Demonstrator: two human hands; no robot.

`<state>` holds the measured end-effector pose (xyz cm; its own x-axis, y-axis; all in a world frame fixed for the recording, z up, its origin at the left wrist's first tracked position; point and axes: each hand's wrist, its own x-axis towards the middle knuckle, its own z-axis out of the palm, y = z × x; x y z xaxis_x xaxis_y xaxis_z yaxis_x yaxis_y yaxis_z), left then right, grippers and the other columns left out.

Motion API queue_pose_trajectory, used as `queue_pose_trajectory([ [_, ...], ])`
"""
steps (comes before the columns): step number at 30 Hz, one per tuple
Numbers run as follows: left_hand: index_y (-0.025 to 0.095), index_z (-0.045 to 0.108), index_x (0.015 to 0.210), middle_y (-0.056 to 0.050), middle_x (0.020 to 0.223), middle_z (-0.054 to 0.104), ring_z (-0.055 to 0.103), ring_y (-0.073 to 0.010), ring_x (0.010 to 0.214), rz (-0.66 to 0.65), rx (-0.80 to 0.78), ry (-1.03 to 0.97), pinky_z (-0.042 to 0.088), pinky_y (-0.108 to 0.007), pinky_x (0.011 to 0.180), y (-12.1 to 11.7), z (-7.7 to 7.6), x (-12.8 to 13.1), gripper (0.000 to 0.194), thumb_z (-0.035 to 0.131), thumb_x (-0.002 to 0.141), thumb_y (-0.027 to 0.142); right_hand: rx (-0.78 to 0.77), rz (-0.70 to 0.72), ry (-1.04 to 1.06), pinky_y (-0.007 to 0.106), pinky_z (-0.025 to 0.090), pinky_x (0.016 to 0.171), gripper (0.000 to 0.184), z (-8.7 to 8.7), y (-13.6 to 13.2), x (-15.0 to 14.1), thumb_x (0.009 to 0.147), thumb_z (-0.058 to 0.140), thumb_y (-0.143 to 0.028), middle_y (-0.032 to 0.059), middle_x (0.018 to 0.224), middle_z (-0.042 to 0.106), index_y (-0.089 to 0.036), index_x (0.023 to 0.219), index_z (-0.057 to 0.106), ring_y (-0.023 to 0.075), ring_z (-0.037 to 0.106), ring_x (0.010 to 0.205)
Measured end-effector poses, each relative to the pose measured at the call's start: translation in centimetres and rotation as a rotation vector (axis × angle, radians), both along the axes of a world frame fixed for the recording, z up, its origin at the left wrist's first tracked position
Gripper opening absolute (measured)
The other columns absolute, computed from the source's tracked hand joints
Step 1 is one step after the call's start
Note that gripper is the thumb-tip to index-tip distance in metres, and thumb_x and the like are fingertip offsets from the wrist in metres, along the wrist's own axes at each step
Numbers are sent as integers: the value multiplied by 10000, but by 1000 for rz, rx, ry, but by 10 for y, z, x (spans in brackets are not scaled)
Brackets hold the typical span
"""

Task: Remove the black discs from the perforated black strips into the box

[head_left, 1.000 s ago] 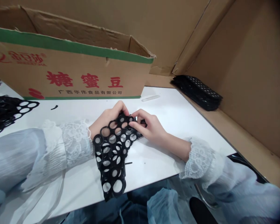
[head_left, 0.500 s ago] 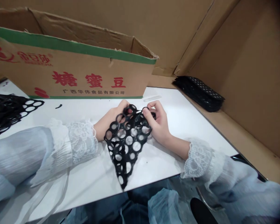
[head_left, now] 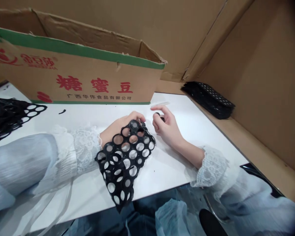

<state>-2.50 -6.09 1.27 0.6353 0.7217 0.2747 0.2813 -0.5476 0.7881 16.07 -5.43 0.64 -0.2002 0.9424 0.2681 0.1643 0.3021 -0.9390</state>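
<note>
A floppy black sheet [head_left: 126, 160] full of round holes hangs over the table's front edge. Some of its holes hold black discs or rings. My left hand [head_left: 125, 126] is closed on the sheet's upper edge, with several fingers hidden behind it. To the right, apart from the sheet, my right hand [head_left: 168, 126] has its thumb and lower fingers curled round a small black piece [head_left: 160, 116], perhaps a disc. Its index finger reaches out toward the left.
Behind my hands stands an open cardboard box [head_left: 95, 70]. More black perforated sheets [head_left: 7, 118] are heaped at the left. A black stack with rows of dots [head_left: 208, 100] lies at the right by a cardboard wall. A clear strip [head_left: 162, 105] and a black scrap [head_left: 62, 111] lie on the white table [head_left: 186, 131].
My right hand has come away from the sheet and now has a small black piece in its fingers. The sheet has swung left and toward me, spreading flatter under my left hand.
</note>
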Motion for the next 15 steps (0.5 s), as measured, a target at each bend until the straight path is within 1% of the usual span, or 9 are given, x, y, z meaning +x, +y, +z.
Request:
queue_pose_trajectory([
  [2, 179, 461, 929, 1, 808, 566, 528, -145, 770, 51, 81, 59, 401, -259, 701, 1, 3, 0, 248, 480, 716, 305, 12, 33, -116, 193, 259, 432, 162, 0, 0, 1, 848, 400, -325, -59, 519, 367, -187, 842, 485, 54, 313, 446],
  [3, 178, 475, 891, 5, 783, 564, 523, -141, 741, 84, 104, 64, 395, -256, 685, 2, 4, -1, 219, 473, 722, 317, 32, 53, -170, 199, 280, 459, 205, 0, 1, 1, 847, 400, -345, -44, 551, 397, -174, 789, 495, 57, 341, 480],
  [5, 183, 473, 867, 14, 738, 557, 516, -134, 687, 139, 113, 49, 386, -253, 650, 3, 4, -2, 196, 453, 730, 323, 82, 91, -265, 212, 310, 515, 263, 0, 1, 1, 837, 414, -376, -24, 608, 437, -161, 701, 482, 69, 385, 551],
  [7, 193, 466, 869, 16, 738, 556, 512, -135, 679, 167, 141, 61, 382, -256, 649, 5, 2, -3, 165, 441, 730, 278, 120, 110, -324, 220, 323, 553, 286, 0, 0, 0, 828, 429, -386, -22, 619, 439, -162, 652, 448, 80, 403, 592],
  [9, 200, 465, 878, 9, 784, 558, 507, -143, 717, 160, 223, 92, 378, -266, 687, 7, -2, -4, 167, 439, 714, 221, 124, 119, -326, 221, 333, 565, 251, 0, -3, -1, 828, 430, -377, -24, 635, 449, -165, 695, 447, 84, 419, 603],
  [11, 199, 464, 878, -5, 848, 551, 496, -155, 782, 108, 309, 103, 371, -279, 743, 8, -6, -5, 180, 437, 700, 199, 100, 171, -318, 220, 344, 568, 191, 0, -5, -2, 838, 419, -348, -16, 683, 496, -165, 840, 474, 85, 446, 611],
  [12, 196, 463, 874, -12, 867, 544, 490, -159, 805, 76, 336, 102, 367, -285, 762, 8, -7, -5, 178, 435, 699, 200, 94, 213, -329, 221, 351, 575, 190, 0, -6, -2, 840, 417, -330, -10, 709, 521, -165, 914, 474, 87, 461, 617],
  [13, 194, 459, 870, -15, 870, 537, 485, -160, 813, 58, 345, 101, 366, -287, 767, 7, -8, -5, 171, 433, 701, 203, 95, 251, -349, 224, 358, 585, 201, 0, -7, -1, 840, 418, -315, -3, 730, 543, -166, 964, 470, 89, 473, 626],
  [15, 194, 446, 853, -11, 840, 520, 482, -151, 780, 82, 313, 98, 373, -279, 725, 6, -8, -5, 139, 429, 716, 209, 126, 278, -393, 232, 370, 614, 190, 0, -8, -1, 835, 430, -301, 10, 762, 571, -167, 958, 482, 98, 497, 660],
])
